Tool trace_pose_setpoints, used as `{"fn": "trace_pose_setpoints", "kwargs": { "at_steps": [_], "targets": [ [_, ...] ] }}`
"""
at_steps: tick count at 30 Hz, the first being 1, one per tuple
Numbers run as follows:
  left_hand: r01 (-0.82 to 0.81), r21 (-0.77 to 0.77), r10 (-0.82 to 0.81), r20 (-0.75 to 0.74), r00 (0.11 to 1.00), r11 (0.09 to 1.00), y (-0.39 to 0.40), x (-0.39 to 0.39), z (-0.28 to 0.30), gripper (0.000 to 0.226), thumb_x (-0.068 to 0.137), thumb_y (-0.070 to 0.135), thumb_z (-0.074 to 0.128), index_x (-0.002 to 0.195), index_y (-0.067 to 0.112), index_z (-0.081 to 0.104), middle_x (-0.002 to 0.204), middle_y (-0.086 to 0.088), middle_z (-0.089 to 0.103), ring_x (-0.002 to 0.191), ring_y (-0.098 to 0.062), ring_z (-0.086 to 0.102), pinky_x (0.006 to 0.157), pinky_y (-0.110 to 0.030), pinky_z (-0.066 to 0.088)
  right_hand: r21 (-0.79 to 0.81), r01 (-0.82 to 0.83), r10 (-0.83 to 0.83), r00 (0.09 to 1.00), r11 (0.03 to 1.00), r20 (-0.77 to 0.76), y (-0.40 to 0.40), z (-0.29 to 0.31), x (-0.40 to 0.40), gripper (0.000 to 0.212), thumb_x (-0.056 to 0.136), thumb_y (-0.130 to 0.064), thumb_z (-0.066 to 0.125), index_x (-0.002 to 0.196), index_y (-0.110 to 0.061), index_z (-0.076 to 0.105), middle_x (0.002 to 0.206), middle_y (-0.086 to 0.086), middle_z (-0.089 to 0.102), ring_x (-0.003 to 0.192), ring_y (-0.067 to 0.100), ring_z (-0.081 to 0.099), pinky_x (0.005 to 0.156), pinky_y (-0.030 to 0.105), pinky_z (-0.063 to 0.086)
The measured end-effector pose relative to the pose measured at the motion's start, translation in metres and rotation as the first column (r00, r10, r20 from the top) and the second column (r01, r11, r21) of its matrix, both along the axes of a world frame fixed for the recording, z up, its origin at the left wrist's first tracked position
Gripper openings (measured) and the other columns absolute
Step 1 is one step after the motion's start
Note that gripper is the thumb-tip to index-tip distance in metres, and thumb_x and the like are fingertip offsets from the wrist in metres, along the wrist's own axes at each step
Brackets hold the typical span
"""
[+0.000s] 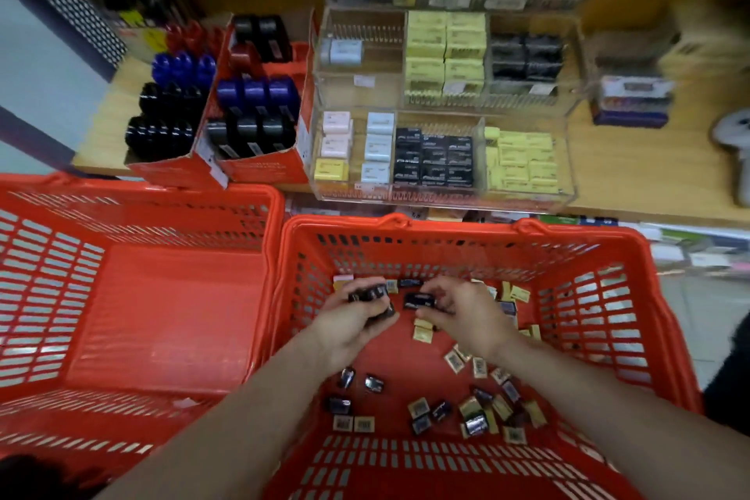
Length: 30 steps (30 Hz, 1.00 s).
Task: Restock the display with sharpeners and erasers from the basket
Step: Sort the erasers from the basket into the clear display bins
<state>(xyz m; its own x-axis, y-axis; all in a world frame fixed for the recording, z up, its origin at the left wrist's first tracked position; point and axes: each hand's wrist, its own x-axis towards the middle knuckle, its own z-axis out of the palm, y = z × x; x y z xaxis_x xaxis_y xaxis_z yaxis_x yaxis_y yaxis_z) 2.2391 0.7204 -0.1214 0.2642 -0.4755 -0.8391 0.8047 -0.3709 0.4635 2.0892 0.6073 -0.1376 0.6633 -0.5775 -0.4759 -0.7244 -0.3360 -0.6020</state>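
Both my hands are down inside the right red basket (479, 231). My left hand (353, 321) is shut on a small stack of black erasers (371, 294). My right hand (462, 311) pinches one black eraser (420, 300) just to the right of that stack. Several loose black and yellow erasers (475, 414) lie scattered on the basket floor near my forearms. Beyond the basket, the clear acrylic display (442, 195) holds rows of black erasers (434, 160), yellow erasers (523, 162) and pastel ones (377, 146).
A second red basket (134, 191) with nothing visible inside stands to the left. Red cardboard boxes (259, 170) of black, blue and red sharpeners sit on the wooden shelf left of the display. More boxed goods stand at the shelf's right.
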Motion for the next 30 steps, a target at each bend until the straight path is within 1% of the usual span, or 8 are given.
{"fn": "trace_pose_setpoints", "kwargs": {
  "at_steps": [4,6,8,12,17,21,25,30],
  "targets": [
    [0.226,-0.083,-0.211,0.156,0.965,0.971,-0.008,-0.007,0.086,0.033,0.086,-0.014,0.063,0.114,0.005,0.061,0.122,-0.02,0.056,0.107,-0.032,0.062,0.075,-0.037,0.062,-0.072,-0.003,0.015,0.988,0.997,0.154,-0.011,0.107,-0.011,0.031,0.081,-0.031,0.079,0.11,-0.022,0.069,0.074,-0.012,0.065,0.068,0.002,0.065,0.066,0.012,0.049],
    [0.297,-0.106,-0.265,0.245,0.933,0.949,-0.011,-0.009,0.134,0.034,0.086,-0.007,0.068,0.116,0.007,0.061,0.117,-0.011,0.059,0.105,-0.027,0.065,0.077,-0.034,0.062,-0.093,0.021,-0.001,0.976,0.995,0.217,-0.018,0.164,-0.014,0.032,0.08,-0.032,0.08,0.109,-0.027,0.068,0.075,-0.01,0.065,0.065,-0.003,0.062,0.066,0.012,0.05],
    [0.32,-0.148,-0.262,0.317,0.912,0.936,-0.015,-0.008,0.175,0.033,0.085,0.001,0.072,0.115,0.006,0.061,0.112,-0.002,0.057,0.099,-0.02,0.065,0.08,-0.032,0.061,-0.104,0.08,-0.043,0.948,0.991,0.315,-0.022,0.214,-0.02,0.03,0.078,-0.028,0.082,0.104,-0.029,0.068,0.072,-0.01,0.063,0.06,-0.007,0.059,0.063,0.008,0.046],
    [0.234,-0.314,-0.141,0.291,0.946,0.92,-0.021,-0.009,0.23,0.028,0.085,0.008,0.073,0.11,0.002,0.063,0.12,-0.015,0.06,0.099,-0.021,0.066,0.079,-0.031,0.06,-0.124,0.128,-0.063,0.902,0.984,0.427,-0.015,0.275,-0.03,0.03,0.078,-0.025,0.081,0.104,-0.034,0.067,0.071,-0.009,0.066,0.062,-0.003,0.063,0.064,0.01,0.047],
    [0.081,-0.437,-0.054,0.074,0.996,0.896,-0.04,-0.008,0.248,0.03,0.088,-0.006,0.065,0.118,-0.003,0.06,0.118,-0.025,0.066,0.108,-0.032,0.066,0.08,-0.035,0.061,-0.111,0.219,-0.129,0.839,0.969,0.528,-0.016,0.281,-0.021,0.032,0.079,-0.018,0.08,0.101,-0.036,0.067,0.104,-0.007,0.064,0.075,0.001,0.067,0.068,0.015,0.054],
    [0.026,-0.412,0.002,0.069,0.998,0.911,-0.069,0.003,0.248,0.023,0.087,-0.009,0.065,0.109,-0.003,0.061,0.115,-0.025,0.065,0.104,-0.031,0.065,0.084,-0.038,0.058,-0.1,0.364,-0.267,0.819,0.926,0.508,-0.048,0.272,-0.012,0.029,0.078,-0.025,0.081,0.101,-0.037,0.067,0.086,-0.008,0.072,0.075,0.004,0.069,0.065,0.022,0.058],
    [-0.122,-0.387,0.129,-0.01,0.992,0.914,-0.087,0.023,0.242,0.012,0.088,-0.009,0.064,0.096,-0.002,0.06,0.118,-0.025,0.059,0.112,-0.034,0.059,0.076,-0.039,0.056,-0.246,0.432,-0.31,0.857,0.868,0.411,-0.105,0.252,-0.004,0.032,0.078,-0.029,0.081,0.108,-0.027,0.07,0.079,-0.008,0.07,0.073,0.0,0.065,0.063,0.006,0.045],
    [-0.258,-0.293,0.245,-0.082,0.966,0.921,-0.1,0.032,0.226,0.011,0.087,-0.01,0.063,0.091,-0.001,0.06,0.12,-0.027,0.059,0.106,-0.034,0.059,0.078,-0.041,0.054,-0.49,0.287,-0.209,0.956,0.823,0.207,-0.161,0.229,0.017,0.036,0.08,-0.022,0.08,0.115,-0.017,0.071,0.091,0.0,0.069,0.07,0.003,0.058,0.057,0.003,0.035]
  ]
}}
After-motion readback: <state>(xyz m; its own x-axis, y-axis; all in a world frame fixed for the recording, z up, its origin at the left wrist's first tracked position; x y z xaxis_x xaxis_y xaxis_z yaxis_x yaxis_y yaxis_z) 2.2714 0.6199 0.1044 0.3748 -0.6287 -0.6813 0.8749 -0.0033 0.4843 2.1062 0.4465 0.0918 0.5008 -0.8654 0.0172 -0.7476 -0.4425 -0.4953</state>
